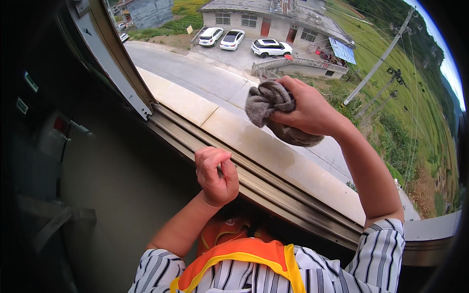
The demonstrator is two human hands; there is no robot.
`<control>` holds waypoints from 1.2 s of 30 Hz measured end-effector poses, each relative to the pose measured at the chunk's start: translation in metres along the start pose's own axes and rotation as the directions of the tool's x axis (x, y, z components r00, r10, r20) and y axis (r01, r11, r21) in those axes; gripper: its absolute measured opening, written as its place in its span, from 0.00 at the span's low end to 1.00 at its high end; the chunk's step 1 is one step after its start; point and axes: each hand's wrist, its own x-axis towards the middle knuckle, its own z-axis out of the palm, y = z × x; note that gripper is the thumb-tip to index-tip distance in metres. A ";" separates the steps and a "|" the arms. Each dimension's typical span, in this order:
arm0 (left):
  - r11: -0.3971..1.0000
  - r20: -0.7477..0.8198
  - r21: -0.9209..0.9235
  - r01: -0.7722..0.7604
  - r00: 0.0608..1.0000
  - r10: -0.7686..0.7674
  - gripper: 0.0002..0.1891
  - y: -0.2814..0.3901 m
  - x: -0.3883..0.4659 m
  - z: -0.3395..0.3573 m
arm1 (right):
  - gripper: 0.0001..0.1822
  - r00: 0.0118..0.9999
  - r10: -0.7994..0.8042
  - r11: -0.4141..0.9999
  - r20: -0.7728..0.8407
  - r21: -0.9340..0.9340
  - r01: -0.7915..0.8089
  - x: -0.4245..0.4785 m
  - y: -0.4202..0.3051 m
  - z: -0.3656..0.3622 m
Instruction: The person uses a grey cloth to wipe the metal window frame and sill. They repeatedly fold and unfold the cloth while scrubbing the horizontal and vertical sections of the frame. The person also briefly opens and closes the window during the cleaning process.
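Observation:
A crumpled grey-brown cleaning cloth (273,100) is bunched in my right hand (311,104), raised in the window opening over the outer sill. Part of the cloth hangs below the palm. My left hand (217,175) is at the inner side of the metal sliding-window track (263,175), its fingers curled in and the thumb near the index finger. Nothing shows in its grip, and whether it touches the track is unclear. Beyond the track lies the pale outer sill ledge (234,128), with a darker, wet-looking patch (271,144) below the cloth.
A window frame upright (117,62) rises at the left, and a lower frame edge (428,234) lies at the right. Outside, far below, are a road (176,73), parked cars (271,47) and a utility pole (381,55). The dim room floor (121,205) lies left.

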 end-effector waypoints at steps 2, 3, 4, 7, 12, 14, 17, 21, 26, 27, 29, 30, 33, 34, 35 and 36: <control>1.000 -0.007 -0.001 -0.010 1.000 0.009 0.10 0.000 0.000 -0.002 | 0.30 0.970 -0.199 0.980 -0.137 -0.038 0.196 0.072 -0.016 0.029; 1.000 -0.012 -0.012 -0.011 1.000 0.011 0.10 0.001 0.000 -0.002 | 0.31 0.981 -0.166 0.985 -0.101 -0.057 0.161 0.106 -0.034 0.042; 1.000 -0.017 -0.007 -0.011 1.000 0.011 0.10 0.002 0.000 0.001 | 0.32 0.987 -0.118 0.992 -0.108 0.022 0.121 0.138 -0.039 0.061; 1.000 -0.036 0.007 -0.010 0.999 0.010 0.12 0.001 -0.002 0.003 | 0.32 0.991 -0.130 0.991 0.035 -0.006 0.130 0.195 -0.046 0.138; 0.999 -0.013 0.042 -0.002 1.000 0.003 0.09 0.003 -0.003 -0.005 | 0.21 0.947 -0.265 0.958 0.180 -0.061 0.279 0.101 -0.036 0.138; 0.997 -0.029 0.016 0.074 0.997 -0.073 0.07 0.004 -0.008 -0.013 | 0.21 0.918 -0.311 0.946 0.246 -0.013 0.324 0.039 -0.016 0.108; 0.953 -0.124 -0.214 0.215 0.962 -0.244 0.06 0.009 -0.004 -0.001 | 0.22 0.948 -0.202 0.979 0.245 0.073 0.190 -0.080 0.031 0.050; 0.798 -0.006 -0.376 0.470 0.861 -0.509 0.11 0.015 0.006 -0.003 | 0.25 0.871 0.231 0.958 0.434 0.055 -0.282 -0.196 0.096 -0.030; 0.922 0.301 0.085 0.377 0.872 -0.385 0.15 0.013 0.041 -0.005 | 0.18 0.903 0.394 0.912 -0.173 0.198 -0.360 -0.219 0.094 -0.081; 0.920 0.346 0.039 0.390 0.858 -0.379 0.15 0.011 0.048 -0.004 | 0.14 0.871 0.435 0.691 -0.227 0.705 -0.160 -0.220 0.090 -0.085; 0.779 0.570 -0.159 0.606 0.701 -0.428 0.16 0.014 0.068 0.009 | 0.11 0.862 0.364 0.795 -0.353 0.600 -0.089 -0.210 0.111 -0.089; 0.710 0.668 -0.186 0.679 0.618 -0.415 0.16 0.016 0.076 0.015 | 0.12 0.829 0.371 0.828 -0.418 0.554 -0.091 -0.198 0.111 -0.086; 0.639 0.803 -0.146 0.755 0.468 -0.370 0.17 0.020 0.101 0.050 | 0.15 0.754 0.429 0.669 -0.498 0.736 0.105 -0.171 0.091 -0.087; 0.644 0.831 -0.096 0.759 0.418 -0.368 0.18 0.025 0.102 0.053 | 0.16 0.750 0.427 0.779 -0.505 0.627 -0.021 -0.162 0.091 -0.089; 0.602 0.849 -0.069 0.796 0.363 -0.384 0.18 0.032 0.100 0.051 | 0.16 0.747 0.422 0.858 -0.514 0.493 -0.146 -0.156 0.090 -0.092; 0.559 0.863 -0.065 0.827 0.328 -0.384 0.18 0.035 0.103 0.057 | 0.16 0.781 0.410 0.746 -0.471 0.666 0.010 -0.158 0.079 -0.104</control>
